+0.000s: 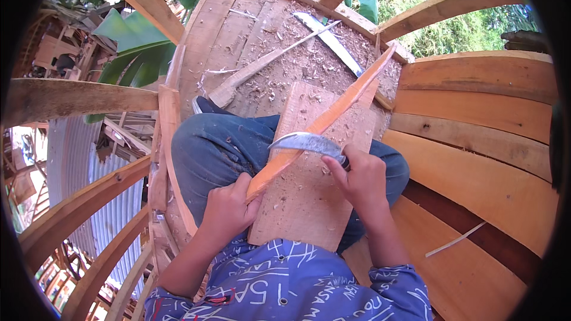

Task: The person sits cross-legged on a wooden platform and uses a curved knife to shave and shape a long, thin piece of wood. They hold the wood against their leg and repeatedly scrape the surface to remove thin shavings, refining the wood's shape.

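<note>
A long strip of orange-brown wood, tapering toward its far end, lies slantwise over a wide board on my lap. My left hand is closed round the near end of the strip. In my right hand is a knife with a curved, sickle-like blade; its handle is mostly hidden in my fingers. The blade lies across the strip a little beyond my left hand, its tip past the strip's left edge.
On the shaving-strewn plank floor ahead lie a hand saw and a paddle-shaped piece of wood. A plank wall stands on the right. Wooden rails run along the left; corrugated metal sheets show below them.
</note>
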Available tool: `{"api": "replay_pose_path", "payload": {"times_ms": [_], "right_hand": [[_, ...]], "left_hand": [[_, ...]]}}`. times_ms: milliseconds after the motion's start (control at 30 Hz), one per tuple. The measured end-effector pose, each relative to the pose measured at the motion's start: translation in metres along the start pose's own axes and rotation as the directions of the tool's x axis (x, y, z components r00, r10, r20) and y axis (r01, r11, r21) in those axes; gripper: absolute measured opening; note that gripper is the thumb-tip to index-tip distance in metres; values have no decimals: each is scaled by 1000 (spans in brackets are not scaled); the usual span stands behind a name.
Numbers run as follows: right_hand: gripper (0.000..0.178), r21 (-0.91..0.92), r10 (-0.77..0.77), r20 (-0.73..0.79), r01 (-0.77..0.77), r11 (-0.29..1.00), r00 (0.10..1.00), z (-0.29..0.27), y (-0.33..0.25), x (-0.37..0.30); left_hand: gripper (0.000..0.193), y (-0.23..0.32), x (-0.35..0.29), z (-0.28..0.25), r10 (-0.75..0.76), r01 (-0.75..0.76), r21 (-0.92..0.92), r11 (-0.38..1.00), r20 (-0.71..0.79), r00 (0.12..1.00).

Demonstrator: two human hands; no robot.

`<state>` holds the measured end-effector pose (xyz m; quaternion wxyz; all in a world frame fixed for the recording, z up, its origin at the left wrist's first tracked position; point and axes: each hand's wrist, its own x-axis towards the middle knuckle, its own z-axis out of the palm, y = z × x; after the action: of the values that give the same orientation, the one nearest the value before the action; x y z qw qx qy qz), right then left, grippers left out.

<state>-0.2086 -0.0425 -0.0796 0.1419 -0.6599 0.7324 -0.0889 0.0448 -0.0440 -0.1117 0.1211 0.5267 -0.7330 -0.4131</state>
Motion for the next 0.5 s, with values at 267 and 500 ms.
{"api": "replay_pose_path", "payload": {"times_ms": [267, 500], "right_hand": [[54, 201, 350, -259, -305, 931, 900, -31, 78, 27], [50, 10, -2, -36, 2, 1000, 999, 16, 1, 13]], "left_hand": [[21, -10, -1, 4, 22, -23, -38, 999, -35, 999], [17, 0, 1, -1, -96, 97, -73, 993, 15, 995]]}}
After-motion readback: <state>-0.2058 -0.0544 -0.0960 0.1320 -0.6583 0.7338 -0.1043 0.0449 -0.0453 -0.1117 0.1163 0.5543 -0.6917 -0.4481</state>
